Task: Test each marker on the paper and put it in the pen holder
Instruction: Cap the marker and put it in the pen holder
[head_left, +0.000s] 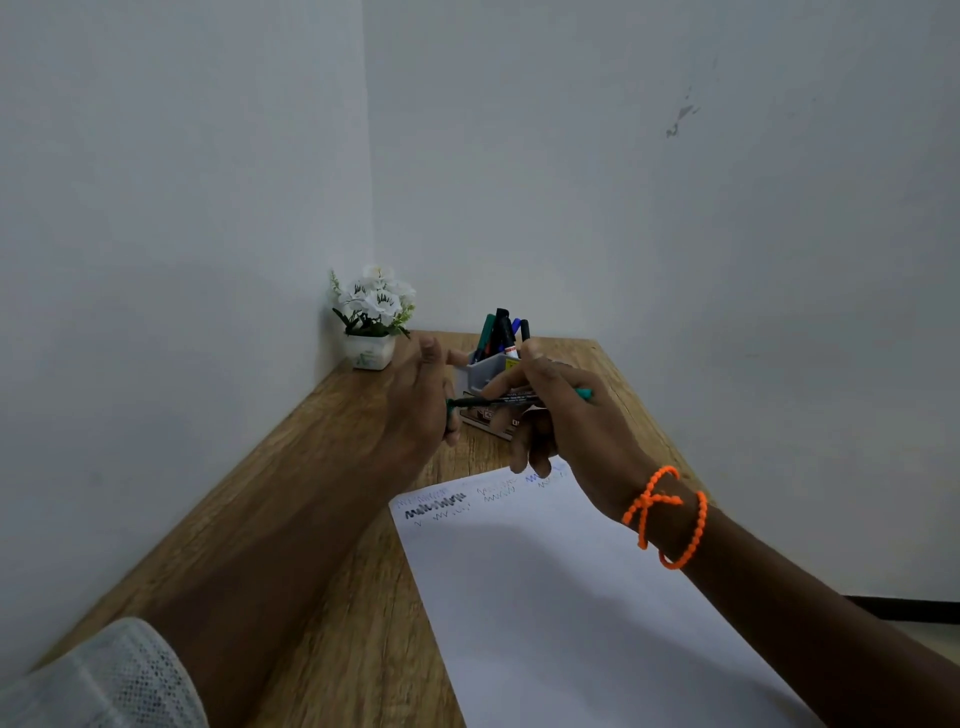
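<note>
My right hand (566, 415) grips a green marker (498, 400) and holds it level above the desk, its teal rear end sticking out to the right. The marker's tip points left into my left hand (421, 410), whose fingers pinch a small green cap (450, 410). Just behind both hands stands the grey pen holder (485, 370) with several markers (500, 332) upright in it. The white paper (545, 582) lies in front of me, with several zigzag test scribbles (436, 508) along its far edge.
A small white pot of white flowers (372, 332) sits in the far left corner of the wooden desk (322, 519). White walls close in the desk on the left and behind. An orange beaded band (670, 514) circles my right wrist.
</note>
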